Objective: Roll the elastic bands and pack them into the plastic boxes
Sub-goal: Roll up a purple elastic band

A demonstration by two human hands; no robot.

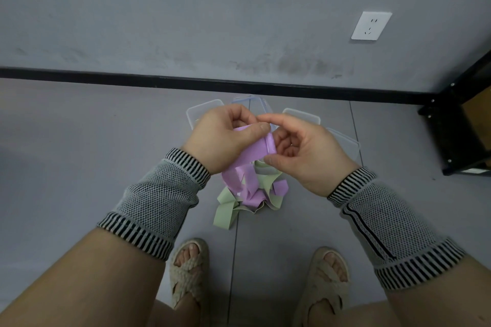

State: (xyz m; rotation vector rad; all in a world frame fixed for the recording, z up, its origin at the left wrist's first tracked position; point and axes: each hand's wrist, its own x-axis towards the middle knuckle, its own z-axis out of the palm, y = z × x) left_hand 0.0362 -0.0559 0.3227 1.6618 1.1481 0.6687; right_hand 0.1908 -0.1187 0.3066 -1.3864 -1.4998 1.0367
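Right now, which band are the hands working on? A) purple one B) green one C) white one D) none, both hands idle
A: the left hand and the right hand both pinch the top end of the purple band, whose tail hangs down to the pile where the green bands lie on the floor.

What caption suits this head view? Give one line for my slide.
Both hands, left hand and right hand, hold a purple elastic band above clear plastic boxes.
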